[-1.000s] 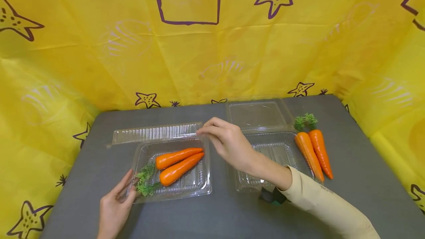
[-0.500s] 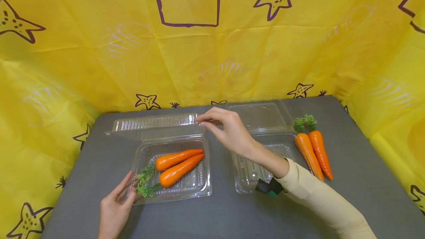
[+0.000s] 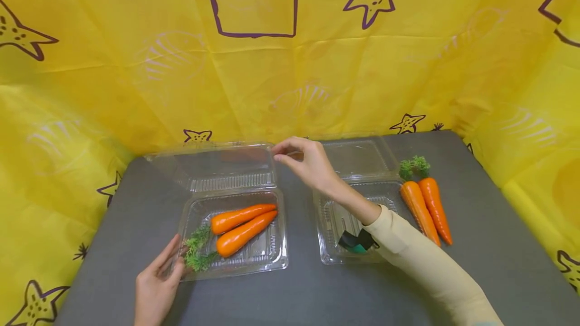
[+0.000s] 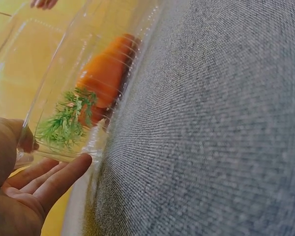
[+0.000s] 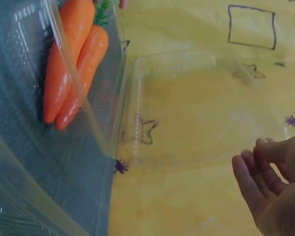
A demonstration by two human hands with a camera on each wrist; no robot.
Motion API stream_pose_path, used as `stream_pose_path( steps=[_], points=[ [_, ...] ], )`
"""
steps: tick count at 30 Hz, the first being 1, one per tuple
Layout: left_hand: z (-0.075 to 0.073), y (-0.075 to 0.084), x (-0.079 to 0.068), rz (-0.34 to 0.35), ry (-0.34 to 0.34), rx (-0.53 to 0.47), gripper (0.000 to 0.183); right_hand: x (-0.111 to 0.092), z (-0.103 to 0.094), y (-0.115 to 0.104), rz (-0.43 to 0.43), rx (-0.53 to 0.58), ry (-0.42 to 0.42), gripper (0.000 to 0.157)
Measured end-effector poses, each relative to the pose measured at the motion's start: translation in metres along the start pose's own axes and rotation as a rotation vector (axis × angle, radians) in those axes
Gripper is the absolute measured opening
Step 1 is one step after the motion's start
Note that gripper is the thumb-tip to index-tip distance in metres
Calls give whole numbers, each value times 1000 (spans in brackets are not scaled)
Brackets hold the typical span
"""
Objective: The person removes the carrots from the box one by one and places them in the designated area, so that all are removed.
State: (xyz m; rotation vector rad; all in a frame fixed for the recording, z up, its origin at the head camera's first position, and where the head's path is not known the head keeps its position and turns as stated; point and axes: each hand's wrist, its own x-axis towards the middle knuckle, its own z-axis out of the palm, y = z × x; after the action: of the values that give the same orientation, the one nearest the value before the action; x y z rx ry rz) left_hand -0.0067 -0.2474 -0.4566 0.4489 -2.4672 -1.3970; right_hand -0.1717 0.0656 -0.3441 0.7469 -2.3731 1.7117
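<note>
Two orange carrots point(image 3: 246, 235) with leafy green tops point(image 3: 199, 250) lie in the base of a clear plastic clamshell container point(image 3: 283, 258) at left. My left hand point(image 3: 156, 288) holds its left side, thumb point(image 4: 29, 140) at the rim and fingers on the outer wall. The container's hinged lid point(image 3: 217, 160) stands raised behind the base. My right hand point(image 3: 312, 165) pinches the lid's right end near its upper corner; the right wrist view shows the lid point(image 5: 187, 59) reaching to those fingertips.
A second open clear container point(image 3: 328, 260) sits on the grey table point(image 3: 254, 301) at right, partly behind the right forearm. Beside it lie two more carrots point(image 3: 435, 205) with green tops. Yellow printed cloth point(image 3: 254, 89) walls in the back and sides.
My right hand has moved away from me, toward the back. The lid has swung backward with it and now shows its broad face. The left hand and the carrots have stayed put.
</note>
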Motion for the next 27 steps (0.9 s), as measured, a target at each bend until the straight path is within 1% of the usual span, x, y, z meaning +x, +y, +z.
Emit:
stream_pose_path(
  steps=[4,9,14,18,22,24,27],
  points=[
    [0,0,-1,0,4,1,46,7,2,7,20,-12,16,13],
    [0,0,-1,1,27,46,47,14,4,13,50,-1,25,14],
    [0,-1,-1,-1,25,64,51,20,7,20,97,7,7,15],
    [0,-1,-1,-14,10,54,52,24,11,31,100,20,9,16],
    [-1,2,-1,-54,-21,49,54,25,17,44,115,-17,1,22],
    [-2,2,-1,-68,-36,51,54,25,19,48,145,-34,-7,27],
    [-2,2,-1,-68,-42,55,54,25,22,53,195,-45,-17,35]
  ],
)
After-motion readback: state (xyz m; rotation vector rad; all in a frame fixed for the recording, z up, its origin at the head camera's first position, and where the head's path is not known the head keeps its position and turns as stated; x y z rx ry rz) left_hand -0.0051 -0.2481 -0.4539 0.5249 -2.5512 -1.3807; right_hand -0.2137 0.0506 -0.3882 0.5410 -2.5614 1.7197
